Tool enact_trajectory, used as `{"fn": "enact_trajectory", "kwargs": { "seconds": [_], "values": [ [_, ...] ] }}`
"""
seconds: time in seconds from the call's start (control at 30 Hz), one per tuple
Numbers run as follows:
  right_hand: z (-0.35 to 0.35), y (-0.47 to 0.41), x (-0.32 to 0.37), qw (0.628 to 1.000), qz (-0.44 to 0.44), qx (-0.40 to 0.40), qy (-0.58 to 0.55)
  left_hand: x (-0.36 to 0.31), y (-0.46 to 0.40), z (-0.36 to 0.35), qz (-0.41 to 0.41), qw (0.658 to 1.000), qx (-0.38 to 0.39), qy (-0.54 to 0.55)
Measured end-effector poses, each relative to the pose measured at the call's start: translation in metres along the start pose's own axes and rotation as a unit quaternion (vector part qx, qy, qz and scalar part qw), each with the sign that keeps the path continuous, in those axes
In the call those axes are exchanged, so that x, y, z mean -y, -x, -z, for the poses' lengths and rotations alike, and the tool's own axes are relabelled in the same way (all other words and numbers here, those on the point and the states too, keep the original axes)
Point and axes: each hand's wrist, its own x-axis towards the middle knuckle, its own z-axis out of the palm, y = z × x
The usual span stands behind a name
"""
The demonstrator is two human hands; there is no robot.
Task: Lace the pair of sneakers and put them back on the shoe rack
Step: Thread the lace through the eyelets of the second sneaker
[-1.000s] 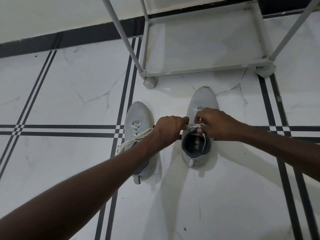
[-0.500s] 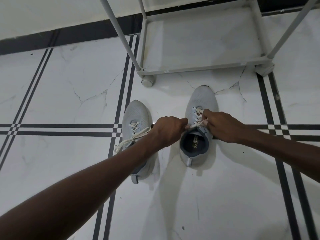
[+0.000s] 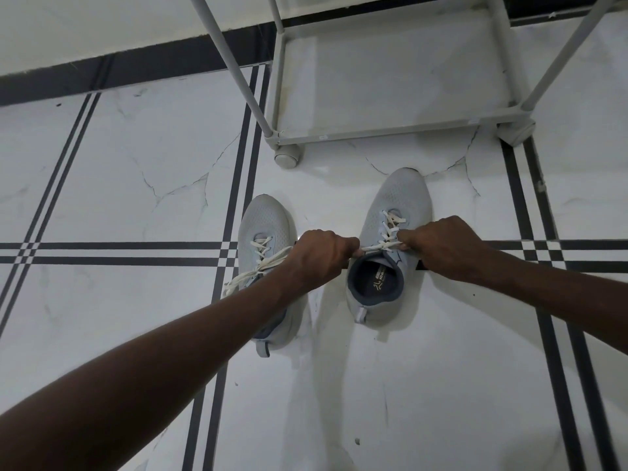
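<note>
Two light grey sneakers stand on the white tiled floor, toes pointing away from me. The right sneaker [image 3: 401, 205] has its white lace [image 3: 382, 247] stretched sideways across the top of its opening. My left hand [image 3: 319, 258] pinches one end of that lace and my right hand [image 3: 441, 244] pinches the other end, pulling it taut. The left sneaker [image 3: 263, 226] is laced, with loose lace ends trailing to its left; my left forearm covers its heel half. The grey shoe rack [image 3: 390, 130] stands just beyond the shoes.
The rack's bottom shelf is bare, with slanting grey poles and round feet [image 3: 288, 157] at the corners. A black skirting band [image 3: 119, 73] runs along the wall at the back. Black stripe lines cross the floor tiles.
Both hands have drawn apart, away from the right sneaker's tongue, and the lace now runs tight between them. More of the laced eyelets show above the hands.
</note>
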Motion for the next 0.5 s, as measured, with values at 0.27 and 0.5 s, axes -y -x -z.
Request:
{"fn": "enact_trajectory", "kwargs": {
  "seconds": [0.27, 0.5],
  "values": [
    [0.004, 0.001, 0.001, 0.999, -0.026, 0.009, -0.023, -0.002, 0.004, -0.003, 0.023, 0.998, 0.003, 0.06],
    [-0.005, 0.021, 0.016, 0.975, -0.184, -0.053, -0.118, -0.004, 0.012, -0.013, 0.115, 0.957, 0.009, 0.268]
  ]
}}
